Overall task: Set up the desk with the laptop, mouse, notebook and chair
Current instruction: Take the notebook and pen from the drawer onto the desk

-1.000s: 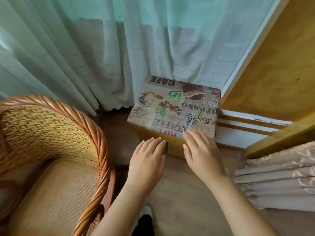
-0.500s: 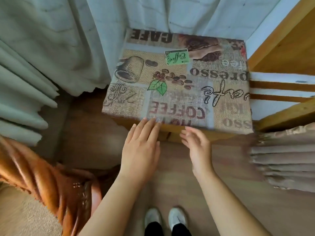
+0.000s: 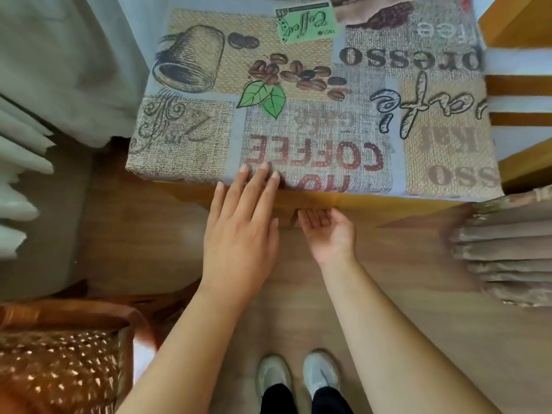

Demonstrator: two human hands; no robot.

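Note:
A small desk (image 3: pixel 313 201) with a wooden front stands before me, covered by a coffee-print cloth (image 3: pixel 313 115). My left hand (image 3: pixel 242 234) is flat, palm down, with its fingertips resting on the cloth's front edge. My right hand (image 3: pixel 328 231) is turned palm up, fingers apart, with its fingertips under the desk's front edge. Neither hand holds anything. The wicker chair (image 3: pixel 65 354) sits at the lower left, blurred. No laptop, mouse or notebook is in view.
Pale curtains (image 3: pixel 59 85) hang at the left beside the desk. A wooden panel (image 3: pixel 519 19) and striped wall trim stand at the right, with a beige folded drape (image 3: pixel 507 252) below. My two white shoes (image 3: pixel 298 377) stand on the wood floor.
The view has come much closer and tilted down over the desk. My right hand has turned palm up under the front edge. My left hand's fingertips have moved onto the cloth.

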